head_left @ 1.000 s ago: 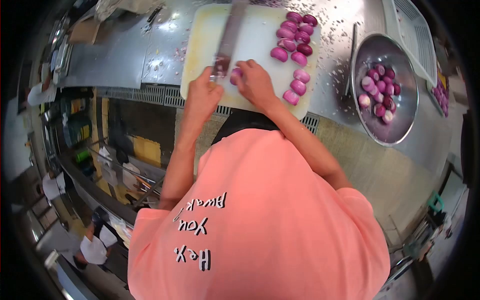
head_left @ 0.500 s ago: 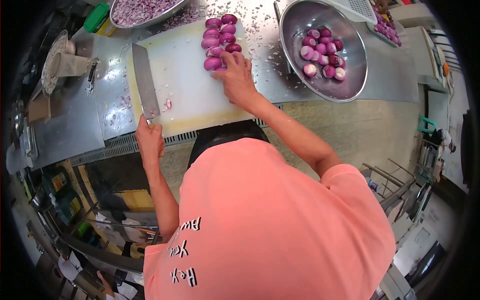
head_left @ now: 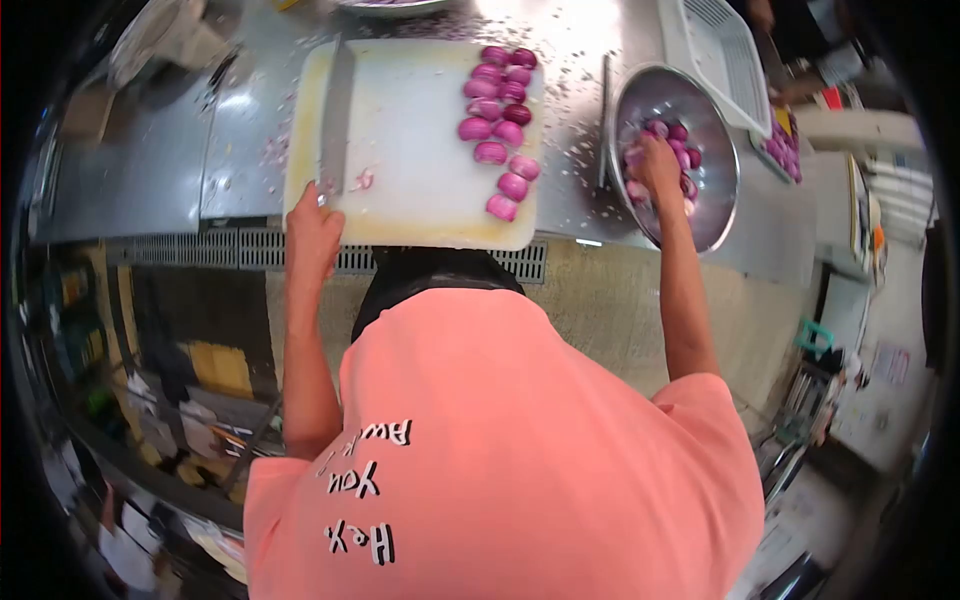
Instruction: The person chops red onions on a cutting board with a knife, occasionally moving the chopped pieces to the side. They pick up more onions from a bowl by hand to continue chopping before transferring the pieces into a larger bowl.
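In my left hand [head_left: 316, 232] is the handle of a large kitchen knife [head_left: 338, 120], its broad blade lying along the left side of the white cutting board [head_left: 410, 140]. Red onions [head_left: 484, 89], peeled and glossy, lie in two rows near the board's right edge, with a few more trailing toward me. My right hand [head_left: 657, 172] reaches down into a steel bowl [head_left: 722, 185], among more peeled red onions [head_left: 690, 158]. Its fingers are largely hidden, and I cannot tell whether they grip an onion. Small onion scraps [head_left: 364, 179] rest beside the blade.
Onion bits litter the steel table [head_left: 575, 130]. A white plastic basket [head_left: 715, 55] stands behind the bowl, with a tray of onions [head_left: 780, 150] at its right. Another person's hand [head_left: 761, 14] shows at the back right. Part of another bowl [head_left: 395, 8] is at the top edge.
My right hand has left the onions on the board and moved right into the bowl. More onions now lie toward the board's near right corner. My left hand still holds the knife.
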Motion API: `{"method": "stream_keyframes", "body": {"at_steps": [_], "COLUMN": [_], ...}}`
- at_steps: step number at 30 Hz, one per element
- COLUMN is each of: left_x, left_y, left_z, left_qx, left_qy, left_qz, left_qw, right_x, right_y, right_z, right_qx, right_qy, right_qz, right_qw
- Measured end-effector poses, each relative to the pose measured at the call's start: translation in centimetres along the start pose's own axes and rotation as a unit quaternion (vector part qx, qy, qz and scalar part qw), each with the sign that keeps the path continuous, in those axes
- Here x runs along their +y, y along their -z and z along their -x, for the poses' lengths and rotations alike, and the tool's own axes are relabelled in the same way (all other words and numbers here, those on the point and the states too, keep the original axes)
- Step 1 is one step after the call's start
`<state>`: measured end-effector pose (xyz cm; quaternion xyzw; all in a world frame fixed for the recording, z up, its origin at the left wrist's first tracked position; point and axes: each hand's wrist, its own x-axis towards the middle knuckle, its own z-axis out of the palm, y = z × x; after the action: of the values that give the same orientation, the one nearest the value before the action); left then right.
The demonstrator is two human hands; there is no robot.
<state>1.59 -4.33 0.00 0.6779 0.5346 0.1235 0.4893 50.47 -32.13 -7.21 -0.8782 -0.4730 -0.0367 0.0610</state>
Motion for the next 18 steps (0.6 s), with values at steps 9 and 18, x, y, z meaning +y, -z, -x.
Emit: {"method": "stream_keyframes", "body": {"at_steps": [9, 18], "left_x": [-0.9, -0.4], "left_y": [0.0, -0.1], "left_z": [-0.1, 0.5], "left_qx": [0.038, 0.030], "left_qy": [-0.057, -0.088], "left_qz": [-0.102, -0.085], "left_qw": [0.992, 0.992], "right_x": [-7.1, -32.3], "right_y": [8.2, -0.5], "right_z": [-1.9, -3.3], "right_qx": [0.020, 0.062], "right_qy": [-0.130, 0.162], "right_qz": [-0.228, -0.423], "right_qw": [0.965, 0.890]}}
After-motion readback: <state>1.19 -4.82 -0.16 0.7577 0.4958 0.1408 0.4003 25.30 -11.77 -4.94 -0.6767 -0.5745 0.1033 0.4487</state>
